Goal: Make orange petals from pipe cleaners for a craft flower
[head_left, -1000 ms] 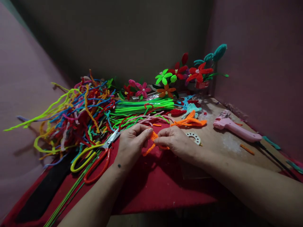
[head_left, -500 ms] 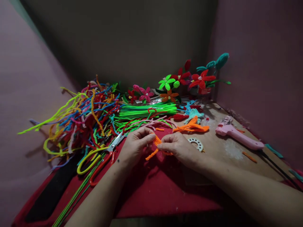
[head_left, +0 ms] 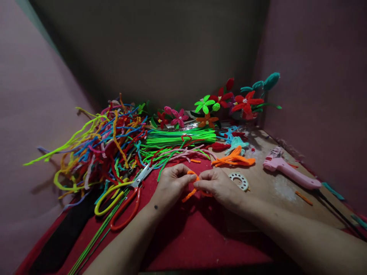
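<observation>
My left hand (head_left: 171,184) and my right hand (head_left: 218,185) meet over the red cloth (head_left: 186,236), both pinching one short orange pipe cleaner (head_left: 190,194). Its bent top shows between my fingertips and its loose end hangs down toward me. Scissors with red and yellow handles (head_left: 126,194) lie just left of my left hand. A bundle of bent orange pipe cleaner pieces (head_left: 233,159) lies just beyond my right hand.
A big tangle of coloured pipe cleaners (head_left: 100,145) fills the left. Straight green pipe cleaners (head_left: 179,136) lie behind. Finished pipe-cleaner flowers (head_left: 220,99) stand in the back corner. A pink glue gun (head_left: 289,172) and a white ring (head_left: 239,180) lie on the right board.
Both hands stay on the orange pipe cleaner and have closed in on each other, working its bend. The camera tilted up a little, so everything sits lower in the frame.
</observation>
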Demonstrator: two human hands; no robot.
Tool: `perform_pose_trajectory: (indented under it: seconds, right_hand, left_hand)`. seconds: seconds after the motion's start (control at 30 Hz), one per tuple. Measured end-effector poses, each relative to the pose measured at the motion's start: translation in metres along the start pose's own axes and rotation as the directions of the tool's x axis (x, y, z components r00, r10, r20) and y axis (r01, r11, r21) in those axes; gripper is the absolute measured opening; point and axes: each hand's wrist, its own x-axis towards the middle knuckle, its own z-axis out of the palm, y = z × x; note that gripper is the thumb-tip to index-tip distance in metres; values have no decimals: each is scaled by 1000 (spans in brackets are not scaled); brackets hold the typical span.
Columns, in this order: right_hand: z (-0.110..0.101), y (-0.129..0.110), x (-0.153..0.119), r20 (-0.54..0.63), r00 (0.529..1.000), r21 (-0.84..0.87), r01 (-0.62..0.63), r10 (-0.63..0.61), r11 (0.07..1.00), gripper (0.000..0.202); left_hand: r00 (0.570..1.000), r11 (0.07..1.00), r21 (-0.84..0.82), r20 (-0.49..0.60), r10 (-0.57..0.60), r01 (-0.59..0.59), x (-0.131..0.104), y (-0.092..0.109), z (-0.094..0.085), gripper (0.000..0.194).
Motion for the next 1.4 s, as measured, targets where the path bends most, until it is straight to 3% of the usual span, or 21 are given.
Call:
perform_pose_trajectory:
  seconds: [0.07, 0.23, 0.3, 0.5, 0.67, 0.8, 0.93, 1.13, 1.2, 1.27, 1.33, 1.4]
  right_hand:
    - [1, 2, 0, -9, 1000, 11, -7, 7, 1000, 25]
    - [1, -2, -1, 18, 999, 71, -36, 35, 997, 22]
    - [1, -6, -1, 16, 999, 90, -45, 44, 995, 22]
    - [0, -7, -2, 47, 998, 82, -36, 32, 996, 26]
    - [2, -4, -2, 56, 998, 13, -20, 20, 1000, 23]
    - [3, -8, -1, 42, 998, 61, -56, 54, 997, 22]
    - [0, -10, 0, 15, 1000, 100, 0, -1, 995, 21]
    - [-1, -4, 2, -8, 999, 57, 47, -47, 997, 21]
    - [-1, -2, 4, -21, 998, 46, 53, -52, 998, 22]
    - [-2, -1, 5, -30, 999, 59, 46, -44, 997, 22]
    - [-2, -2, 5, -36, 999, 86, 30, -27, 996, 22]
    - [-3, -3, 5, -34, 999, 118, 9, -5, 993, 21]
  left_hand:
    - [999, 999, 27, -47, 18, -17, -1, -1, 2, 19]
    - [993, 980, -195, 116, -24, 47, 1, 3, -2, 19]
    - [992, 976, -215, 123, -4, 30, 1, 6, -4, 19]
    - [994, 992, 69, 45, 101, -104, 1, 15, -7, 15]
    - [978, 954, 235, 137, 159, -188, 6, 13, -11, 18]
    - [977, 989, 105, 196, 83, -105, 11, 11, -11, 18]
    - [976, 999, -38, 218, 17, -9, 9, 16, -7, 18]
    - [977, 1000, -24, 211, -2, 7, 4, 20, -1, 13]
    - [980, 995, 52, 187, 72, -83, 4, 17, 0, 11]
    - [962, 943, 203, 120, 243, -264, 3, 12, 2, 9]
    - [899, 827, 363, 87, 429, -430, 2, 7, 4, 9]
    - [856, 750, 438, 94, 509, -495, 4, 5, 4, 10]
